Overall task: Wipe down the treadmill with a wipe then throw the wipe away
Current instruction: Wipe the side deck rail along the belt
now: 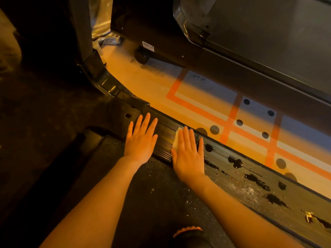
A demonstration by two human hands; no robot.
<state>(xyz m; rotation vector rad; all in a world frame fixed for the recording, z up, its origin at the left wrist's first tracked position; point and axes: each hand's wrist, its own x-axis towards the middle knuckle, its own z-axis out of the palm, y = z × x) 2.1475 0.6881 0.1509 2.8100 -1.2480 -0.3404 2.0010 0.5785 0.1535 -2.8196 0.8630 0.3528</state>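
At the centre of the frame, the right hand presses the pale wipe flat on the treadmill's ribbed side rail, fingers straight, no curled grip. The left hand rests flat beside it, holding nothing. Flaking patches toward the lower right could snag or tear the wipe, and grit may smear rather than lift.

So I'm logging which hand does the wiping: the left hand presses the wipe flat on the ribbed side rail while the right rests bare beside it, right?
Not quite: the hands are swapped. In the head view the right hand presses the wipe flat on the ribbed side rail, and the left hand rests bare beside it.
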